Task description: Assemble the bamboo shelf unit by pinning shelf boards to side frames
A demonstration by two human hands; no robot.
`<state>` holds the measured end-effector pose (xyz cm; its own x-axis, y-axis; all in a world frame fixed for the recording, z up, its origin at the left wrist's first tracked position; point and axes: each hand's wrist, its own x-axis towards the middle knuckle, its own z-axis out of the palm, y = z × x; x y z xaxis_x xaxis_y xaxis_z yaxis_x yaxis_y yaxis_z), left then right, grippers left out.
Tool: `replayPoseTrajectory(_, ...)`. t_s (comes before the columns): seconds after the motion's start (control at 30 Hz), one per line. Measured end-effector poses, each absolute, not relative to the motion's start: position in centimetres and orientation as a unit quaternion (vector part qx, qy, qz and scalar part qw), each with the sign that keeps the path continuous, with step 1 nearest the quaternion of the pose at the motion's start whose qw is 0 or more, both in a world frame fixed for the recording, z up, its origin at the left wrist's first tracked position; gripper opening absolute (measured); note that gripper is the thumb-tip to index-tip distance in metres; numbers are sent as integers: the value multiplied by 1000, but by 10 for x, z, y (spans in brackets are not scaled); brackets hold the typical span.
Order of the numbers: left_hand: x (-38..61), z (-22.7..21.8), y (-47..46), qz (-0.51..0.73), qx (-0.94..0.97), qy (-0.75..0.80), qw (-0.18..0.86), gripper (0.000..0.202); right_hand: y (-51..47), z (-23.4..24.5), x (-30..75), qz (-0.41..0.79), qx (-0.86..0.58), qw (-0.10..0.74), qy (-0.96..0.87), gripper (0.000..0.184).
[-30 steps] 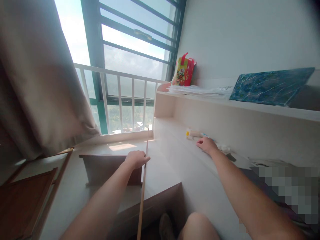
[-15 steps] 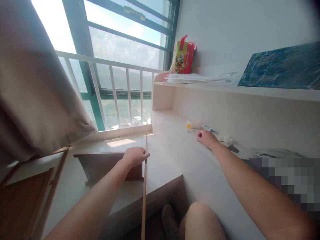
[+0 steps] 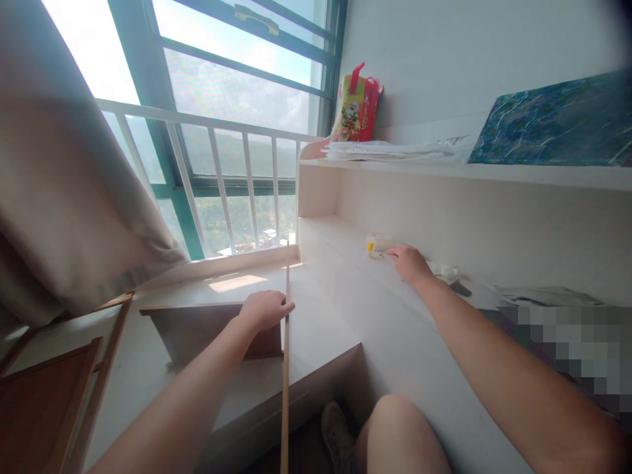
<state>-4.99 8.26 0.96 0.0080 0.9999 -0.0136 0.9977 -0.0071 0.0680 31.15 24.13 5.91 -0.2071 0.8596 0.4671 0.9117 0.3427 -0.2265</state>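
Observation:
My left hand (image 3: 265, 309) is closed round a long, thin wooden stick (image 3: 285, 395), which runs from the lower edge of view up toward the window sill. On the right, my right hand (image 3: 412, 264) reaches over the white desk (image 3: 345, 263). Its fingers are drawn together, with the tips at the edge of a small pale packet (image 3: 378, 246) that has a yellow patch. Whether they grip the packet or only touch it I cannot tell. The hand covers the spot just right of the packet.
A brown box-like piece (image 3: 197, 329) lies below the sill behind my left forearm. Above the desk, a shelf (image 3: 395, 164) holds a red and yellow bag (image 3: 358, 108), papers and a blue patterned panel (image 3: 553, 125). A curtain (image 3: 74, 184) hangs left of the railing (image 3: 222, 178).
My right hand has moved slightly up, its fingertips now reaching the packet. A blue and white pen-like item beside it is no longer visible. My left hand keeps its hold on the stick.

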Motion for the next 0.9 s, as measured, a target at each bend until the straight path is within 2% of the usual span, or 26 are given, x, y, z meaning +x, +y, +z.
replayPoseTrajectory(0.13,-50,10,83,17,713,700,28,46,220,77,286,-91,-484,342,-800,23)
replayPoseTrajectory(0.2,-51,10,84,14,714,699,27,47,202,82,267,-63,-442,396,-802,18)
replayPoseTrajectory(0.3,-52,10,85,6,715,698,28,53,173,73,232,106,-361,508,-775,7)
replayPoseTrajectory(0.4,-53,12,85,-1,725,688,39,61,149,41,192,330,-270,596,-680,13)
replayPoseTrajectory(0.5,-52,15,85,-3,736,675,57,68,133,-7,153,496,-239,596,-585,22)
replayPoseTrajectory(0.6,-50,15,86,-14,732,679,58,65,126,-52,122,590,-229,583,-510,26)
replayPoseTrajectory(0.73,-49,13,88,-30,724,687,58,60,129,-83,99,623,-238,584,-463,24)
replayPoseTrajectory(0.9,-48,14,92,-27,717,691,89,53,147,-85,96,633,-210,554,-498,25)
